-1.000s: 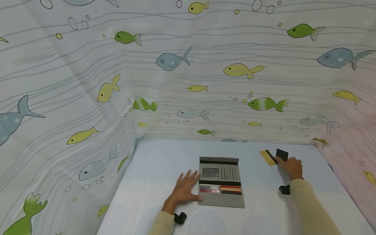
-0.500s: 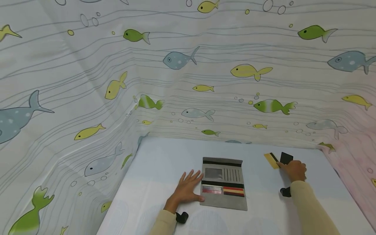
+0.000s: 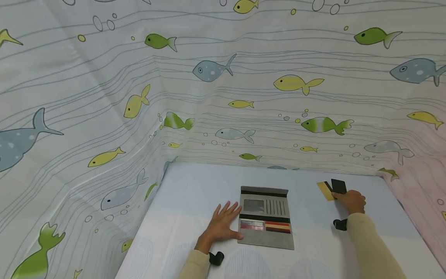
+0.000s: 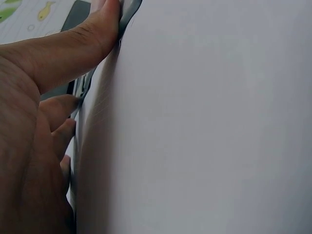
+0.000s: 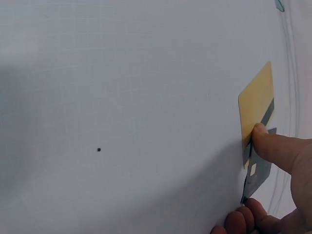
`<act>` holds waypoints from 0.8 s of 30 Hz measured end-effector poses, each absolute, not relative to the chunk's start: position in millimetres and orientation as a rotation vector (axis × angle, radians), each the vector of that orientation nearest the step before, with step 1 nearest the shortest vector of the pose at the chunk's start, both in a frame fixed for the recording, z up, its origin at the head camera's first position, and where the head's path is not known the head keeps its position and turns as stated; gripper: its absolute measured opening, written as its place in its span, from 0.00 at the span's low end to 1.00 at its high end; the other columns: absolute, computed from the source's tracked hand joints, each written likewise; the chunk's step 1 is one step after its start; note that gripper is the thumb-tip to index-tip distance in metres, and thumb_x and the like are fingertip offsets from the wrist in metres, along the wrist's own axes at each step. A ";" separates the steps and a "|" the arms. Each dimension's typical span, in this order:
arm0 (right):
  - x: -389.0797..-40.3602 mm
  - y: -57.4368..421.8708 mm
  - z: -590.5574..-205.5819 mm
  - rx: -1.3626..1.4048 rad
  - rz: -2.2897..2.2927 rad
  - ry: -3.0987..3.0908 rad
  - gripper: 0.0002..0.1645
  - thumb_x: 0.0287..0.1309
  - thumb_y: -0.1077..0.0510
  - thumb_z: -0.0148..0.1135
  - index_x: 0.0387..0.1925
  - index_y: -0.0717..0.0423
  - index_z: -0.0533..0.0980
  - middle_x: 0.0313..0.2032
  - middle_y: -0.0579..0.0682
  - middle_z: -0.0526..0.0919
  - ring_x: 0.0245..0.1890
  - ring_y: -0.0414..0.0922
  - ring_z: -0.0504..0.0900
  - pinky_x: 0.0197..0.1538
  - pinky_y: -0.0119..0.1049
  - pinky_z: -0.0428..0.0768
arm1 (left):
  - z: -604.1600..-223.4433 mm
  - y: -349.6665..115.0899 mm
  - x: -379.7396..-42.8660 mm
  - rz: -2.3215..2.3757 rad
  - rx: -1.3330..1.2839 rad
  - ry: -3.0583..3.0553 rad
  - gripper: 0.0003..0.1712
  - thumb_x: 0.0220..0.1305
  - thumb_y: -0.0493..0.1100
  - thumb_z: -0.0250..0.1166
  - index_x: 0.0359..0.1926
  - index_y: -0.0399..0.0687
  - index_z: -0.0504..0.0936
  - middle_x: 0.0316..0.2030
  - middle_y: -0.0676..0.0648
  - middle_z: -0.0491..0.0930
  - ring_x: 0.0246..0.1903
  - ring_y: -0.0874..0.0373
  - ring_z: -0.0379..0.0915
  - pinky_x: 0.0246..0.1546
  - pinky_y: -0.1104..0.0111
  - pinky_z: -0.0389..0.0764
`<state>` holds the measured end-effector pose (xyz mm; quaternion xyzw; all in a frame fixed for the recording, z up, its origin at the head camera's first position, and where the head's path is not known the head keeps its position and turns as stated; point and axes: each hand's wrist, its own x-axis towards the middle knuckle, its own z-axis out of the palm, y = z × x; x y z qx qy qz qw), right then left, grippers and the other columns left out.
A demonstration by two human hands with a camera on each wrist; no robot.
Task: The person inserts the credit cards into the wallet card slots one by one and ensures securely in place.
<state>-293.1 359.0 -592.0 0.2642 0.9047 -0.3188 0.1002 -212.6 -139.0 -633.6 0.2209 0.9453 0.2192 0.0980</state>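
Observation:
An unfolded grey wallet (image 3: pixel 263 240) lies on the white tabletop, with a clear window, card slots and several colourful cards in its lower pockets. My left hand (image 3: pixel 219 224) has its fingers spread along the wallet's left edge, the thumb at its lower left corner. Farther right, my right hand (image 3: pixel 352 201) holds a black card (image 3: pixel 338 186) between thumb and curled fingers. A yellow card (image 3: pixel 324 190) with a dark stripe lies partly against it, under the thumb. In the right wrist view, a small chip shows on the dark card (image 5: pixel 261 173), and the thumb covers where the two cards meet.
A fish-patterned cloth (image 3: pixel 258 116) rises behind the table and on the left, turning pink on the right. Black wrist cameras (image 3: pixel 216 258) sit at both cuffs. Bare white tabletop (image 3: pixel 188 193) extends left of the wallet.
The yellow card has slid right, closer to the black card, under my right thumb. My left hand keeps its place at the wallet. The head view has shifted slightly.

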 end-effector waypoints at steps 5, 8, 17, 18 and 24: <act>-289.1 359.0 -590.8 0.789 -1.018 2.684 0.47 0.62 0.44 0.62 0.58 0.85 0.60 0.55 0.82 0.61 0.54 0.73 0.62 0.57 0.68 0.68 | -635.7 -138.9 -212.8 0.652 0.639 2.792 0.63 0.45 0.73 0.71 0.78 0.60 0.55 0.79 0.55 0.49 0.80 0.49 0.37 0.77 0.45 0.35; -288.2 360.0 -592.8 0.819 -1.089 2.676 0.49 0.61 0.44 0.63 0.58 0.86 0.58 0.55 0.82 0.59 0.53 0.73 0.62 0.57 0.68 0.68 | -635.7 -139.2 -213.3 0.643 0.644 2.796 0.63 0.45 0.74 0.71 0.78 0.61 0.55 0.79 0.55 0.49 0.80 0.50 0.37 0.77 0.45 0.35; -293.9 361.6 -603.3 1.002 -1.190 2.648 0.54 0.60 0.49 0.63 0.66 0.82 0.45 0.60 0.84 0.59 0.59 0.76 0.63 0.62 0.68 0.67 | -631.2 -139.7 -212.9 0.629 0.666 2.811 0.62 0.45 0.74 0.71 0.78 0.60 0.57 0.79 0.54 0.51 0.80 0.48 0.40 0.77 0.44 0.39; -294.0 361.0 -604.0 1.017 -1.190 2.654 0.53 0.60 0.50 0.63 0.66 0.81 0.45 0.60 0.84 0.60 0.59 0.76 0.64 0.62 0.68 0.67 | -631.4 -139.7 -213.2 0.630 0.661 2.810 0.62 0.45 0.74 0.71 0.78 0.60 0.56 0.79 0.54 0.51 0.80 0.48 0.40 0.77 0.44 0.38; -294.1 360.5 -608.2 1.091 -1.275 2.707 0.36 0.64 0.56 0.52 0.62 0.76 0.52 0.56 0.82 0.67 0.57 0.75 0.69 0.58 0.66 0.69 | -634.2 -138.8 -213.6 0.654 0.682 2.818 0.63 0.45 0.74 0.71 0.78 0.59 0.57 0.79 0.53 0.52 0.79 0.46 0.41 0.76 0.43 0.39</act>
